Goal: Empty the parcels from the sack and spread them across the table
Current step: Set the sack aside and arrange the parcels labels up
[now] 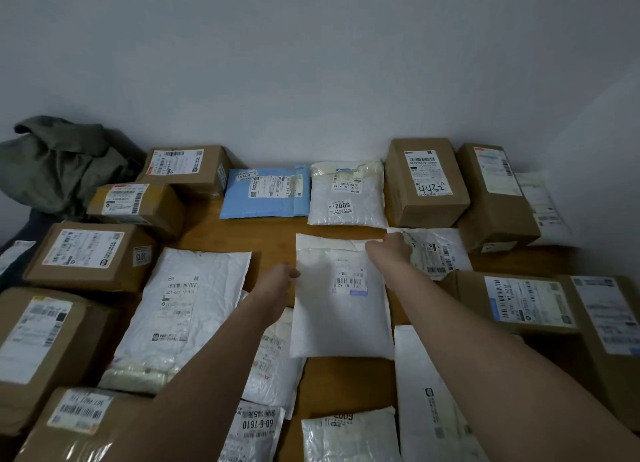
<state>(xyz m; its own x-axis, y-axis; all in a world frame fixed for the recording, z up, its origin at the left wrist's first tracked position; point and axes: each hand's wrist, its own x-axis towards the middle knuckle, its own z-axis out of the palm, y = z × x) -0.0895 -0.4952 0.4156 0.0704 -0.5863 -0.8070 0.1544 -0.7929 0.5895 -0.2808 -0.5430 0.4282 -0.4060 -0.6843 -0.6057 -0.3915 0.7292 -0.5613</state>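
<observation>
- Wooden table (270, 234) is packed with parcels; bare wood shows only in strips around the centre.
- Far row, against the wall: cardboard box (185, 167), blue mailer (265, 193), small white mailer marked 2009 (346, 195), tall box marked 4432 (424, 181), another brown box (495, 195) to its right.
- Left side: three more cardboard boxes stacked toward the camera, plus a large crinkled white poly bag (180, 309) lying diagonally just left of centre.
- Right side: flat box with a blue-edged label (512, 302), and a white mailer with barcodes (436, 253) just beyond the right hand.
- Near edge: several white mailers, partly under the forearms.
- Olive-green sack (59, 163) sits slumped and crumpled at the far left corner, behind the boxes.
- Centre white mailer (343, 299) lies flat mid-table, label up, long axis running away from the camera, sealed flap at the far end. Its lower-left corner overlaps another mailer.
- Left hand (277, 281) grips the mailer's left edge, fingers curled round it, thumb on top.
- Right hand (391, 250) is at the top right corner, fingers curled onto the corner; the exact grip is hidden by the knuckles.
- Both forearms are bare, extended forward, converging on the mailer from either side.
</observation>
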